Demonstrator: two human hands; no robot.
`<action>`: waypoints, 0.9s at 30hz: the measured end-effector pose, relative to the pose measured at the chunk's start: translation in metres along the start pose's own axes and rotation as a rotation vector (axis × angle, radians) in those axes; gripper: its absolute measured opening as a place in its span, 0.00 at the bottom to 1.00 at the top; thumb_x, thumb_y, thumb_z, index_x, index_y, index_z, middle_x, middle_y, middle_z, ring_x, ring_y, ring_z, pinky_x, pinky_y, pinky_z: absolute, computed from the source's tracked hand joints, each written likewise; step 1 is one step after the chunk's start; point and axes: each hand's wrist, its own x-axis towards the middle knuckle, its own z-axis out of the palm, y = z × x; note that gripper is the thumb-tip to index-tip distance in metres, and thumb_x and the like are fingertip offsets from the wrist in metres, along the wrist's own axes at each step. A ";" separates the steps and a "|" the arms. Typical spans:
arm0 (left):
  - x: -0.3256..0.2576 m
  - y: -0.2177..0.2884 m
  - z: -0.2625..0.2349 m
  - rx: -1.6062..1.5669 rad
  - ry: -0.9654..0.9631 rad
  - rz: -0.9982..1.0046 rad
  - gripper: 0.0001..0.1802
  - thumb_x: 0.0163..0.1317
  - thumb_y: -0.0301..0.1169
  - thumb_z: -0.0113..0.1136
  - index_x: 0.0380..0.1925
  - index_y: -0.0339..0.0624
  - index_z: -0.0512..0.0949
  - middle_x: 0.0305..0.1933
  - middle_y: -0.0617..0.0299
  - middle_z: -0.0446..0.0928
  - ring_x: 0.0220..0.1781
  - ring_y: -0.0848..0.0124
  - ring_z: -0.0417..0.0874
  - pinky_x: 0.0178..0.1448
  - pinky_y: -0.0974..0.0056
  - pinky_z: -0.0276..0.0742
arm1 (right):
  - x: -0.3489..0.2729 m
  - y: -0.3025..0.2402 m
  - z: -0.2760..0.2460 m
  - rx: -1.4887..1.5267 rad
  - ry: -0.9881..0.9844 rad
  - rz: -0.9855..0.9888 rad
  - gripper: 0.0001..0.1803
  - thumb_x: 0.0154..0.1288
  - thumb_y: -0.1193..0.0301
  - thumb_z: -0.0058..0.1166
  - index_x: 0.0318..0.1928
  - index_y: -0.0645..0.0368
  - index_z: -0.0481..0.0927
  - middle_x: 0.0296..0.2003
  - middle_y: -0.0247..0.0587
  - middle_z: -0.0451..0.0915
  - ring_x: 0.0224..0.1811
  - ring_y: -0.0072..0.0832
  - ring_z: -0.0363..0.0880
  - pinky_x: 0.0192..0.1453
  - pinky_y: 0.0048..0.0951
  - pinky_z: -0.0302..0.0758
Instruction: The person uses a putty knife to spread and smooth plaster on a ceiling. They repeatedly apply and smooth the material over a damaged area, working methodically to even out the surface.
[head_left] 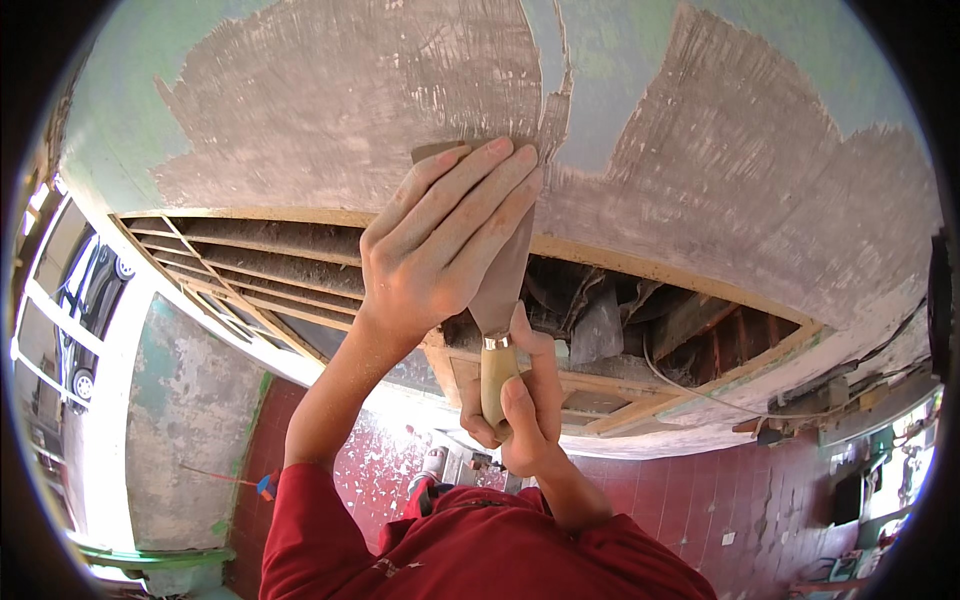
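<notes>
Overhead is a large ceiling-like surface [380, 80], scraped to bare grey-brown in wide patches, with pale green paint [600, 110] around and between them. A scraper [510, 270] with a wide flat metal blade and a yellowish handle is held up against it. My right hand [535, 400] is closed round the handle, thumb along its side. My left hand [435, 245] lies across the blade with its fingers stretched out, fingertips close to the blade's far edge. Most of the blade is hidden under that hand, and the left thumb does not show.
Beside the scraped surface run wooden slats [250, 255] and a framed opening with dark, torn material [600, 330] inside. A thin cable [690, 390] hangs by the frame. Below are red floor tiles [650, 490] with pale flakes, a worn wall [190, 420], and a car [95, 310] outside at left.
</notes>
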 end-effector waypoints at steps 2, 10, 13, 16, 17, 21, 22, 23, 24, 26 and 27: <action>0.006 -0.003 0.001 -0.006 0.036 0.014 0.14 0.48 0.25 0.63 0.37 0.42 0.86 0.46 0.64 0.84 0.53 0.69 0.83 0.57 0.64 0.79 | 0.007 -0.006 0.004 -0.034 0.022 -0.010 0.30 0.74 0.66 0.28 0.73 0.60 0.41 0.24 0.44 0.71 0.11 0.15 0.60 0.14 0.18 0.56; -0.001 -0.001 0.007 0.002 0.062 0.033 0.15 0.46 0.25 0.63 0.37 0.41 0.85 0.46 0.65 0.84 0.53 0.69 0.83 0.57 0.63 0.79 | 0.000 -0.006 0.000 -0.016 0.028 -0.005 0.30 0.74 0.67 0.29 0.72 0.64 0.43 0.34 0.49 0.75 0.11 0.15 0.60 0.14 0.18 0.55; 0.011 -0.007 0.005 0.018 0.072 0.035 0.15 0.46 0.25 0.63 0.37 0.41 0.85 0.46 0.65 0.84 0.53 0.69 0.83 0.57 0.63 0.79 | 0.010 -0.005 -0.002 0.040 0.020 -0.022 0.30 0.73 0.67 0.29 0.72 0.64 0.44 0.36 0.49 0.75 0.11 0.14 0.60 0.14 0.18 0.56; 0.012 -0.005 0.002 0.040 0.047 0.021 0.15 0.45 0.25 0.63 0.37 0.41 0.85 0.46 0.65 0.84 0.53 0.69 0.82 0.57 0.63 0.79 | 0.010 -0.007 -0.004 0.028 -0.001 0.002 0.30 0.74 0.67 0.29 0.72 0.63 0.43 0.37 0.49 0.76 0.11 0.14 0.59 0.14 0.18 0.55; 0.010 -0.003 0.000 0.049 0.035 0.015 0.15 0.45 0.25 0.63 0.37 0.41 0.85 0.46 0.65 0.84 0.53 0.68 0.82 0.57 0.63 0.79 | 0.007 -0.007 -0.005 0.023 -0.009 0.009 0.30 0.74 0.66 0.29 0.72 0.63 0.42 0.38 0.49 0.76 0.11 0.14 0.59 0.14 0.18 0.55; 0.005 -0.001 0.001 0.038 0.021 0.029 0.15 0.45 0.24 0.63 0.37 0.42 0.85 0.46 0.65 0.84 0.54 0.68 0.82 0.57 0.63 0.79 | 0.003 -0.005 -0.008 0.054 -0.033 0.002 0.29 0.75 0.67 0.29 0.72 0.62 0.42 0.33 0.46 0.74 0.12 0.15 0.59 0.15 0.19 0.55; 0.011 -0.003 0.000 0.037 0.027 0.029 0.15 0.45 0.24 0.63 0.37 0.42 0.85 0.45 0.65 0.84 0.54 0.68 0.82 0.57 0.63 0.79 | 0.008 -0.009 -0.007 0.068 -0.030 0.006 0.29 0.76 0.68 0.29 0.72 0.60 0.41 0.26 0.43 0.72 0.13 0.15 0.59 0.17 0.20 0.56; 0.015 -0.005 0.000 0.035 0.034 0.030 0.14 0.46 0.24 0.63 0.36 0.42 0.85 0.45 0.65 0.84 0.54 0.68 0.82 0.57 0.63 0.79 | 0.010 -0.010 -0.006 0.072 -0.027 0.012 0.29 0.76 0.69 0.29 0.72 0.60 0.41 0.23 0.41 0.71 0.13 0.16 0.59 0.17 0.20 0.57; 0.014 -0.005 0.000 0.042 0.025 0.024 0.14 0.46 0.24 0.63 0.36 0.42 0.85 0.45 0.65 0.84 0.54 0.68 0.82 0.57 0.63 0.79 | 0.011 -0.011 -0.006 0.076 -0.027 0.017 0.28 0.76 0.69 0.29 0.72 0.59 0.41 0.19 0.40 0.70 0.13 0.16 0.59 0.18 0.20 0.57; 0.011 -0.003 -0.003 0.054 0.007 0.012 0.14 0.46 0.24 0.63 0.36 0.42 0.85 0.45 0.65 0.84 0.54 0.68 0.82 0.57 0.63 0.79 | 0.009 -0.010 -0.006 0.066 -0.025 0.031 0.28 0.76 0.69 0.29 0.72 0.58 0.41 0.20 0.40 0.70 0.13 0.16 0.59 0.18 0.21 0.57; 0.007 -0.001 -0.002 0.045 0.004 0.007 0.14 0.46 0.24 0.63 0.36 0.42 0.85 0.45 0.65 0.84 0.54 0.68 0.82 0.57 0.63 0.78 | 0.006 -0.009 -0.007 0.085 -0.045 0.028 0.28 0.76 0.69 0.29 0.72 0.58 0.41 0.20 0.40 0.70 0.13 0.17 0.59 0.18 0.21 0.57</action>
